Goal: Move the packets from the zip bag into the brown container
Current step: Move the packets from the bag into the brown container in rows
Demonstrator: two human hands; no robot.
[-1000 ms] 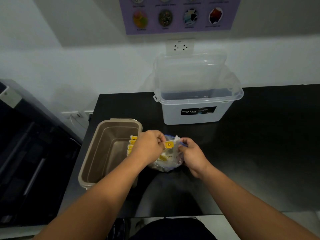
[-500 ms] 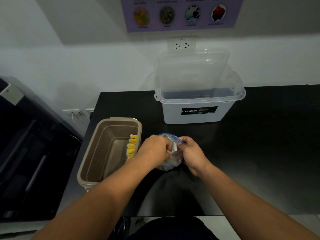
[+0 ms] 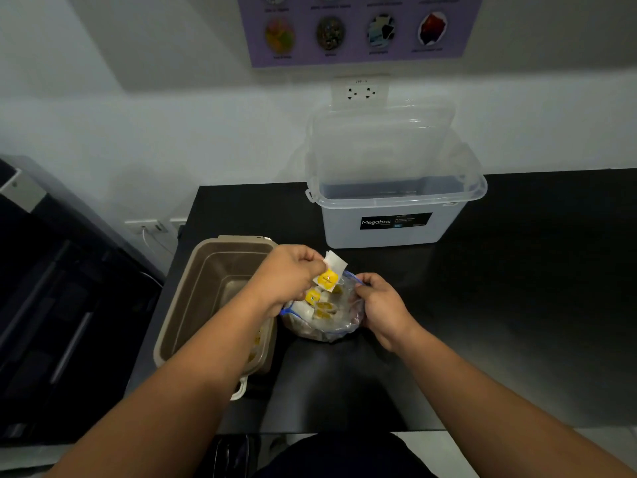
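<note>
Packet (image 3: 330,274) pinched in the left hand (image 3: 286,276) just over the zip bag (image 3: 331,331), right hand (image 3: 382,305) fingers gripping its rim.

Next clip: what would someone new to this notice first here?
The left hand pinches a yellow-labelled packet just above the open zip bag, whose rim the right hand grips, near the black counter's front. The brown container stands open just to their left, and a clear Megabox tub stands behind them.

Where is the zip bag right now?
In the head view, the zip bag sits on the black table, just right of the brown container, held by the right hand.
</note>
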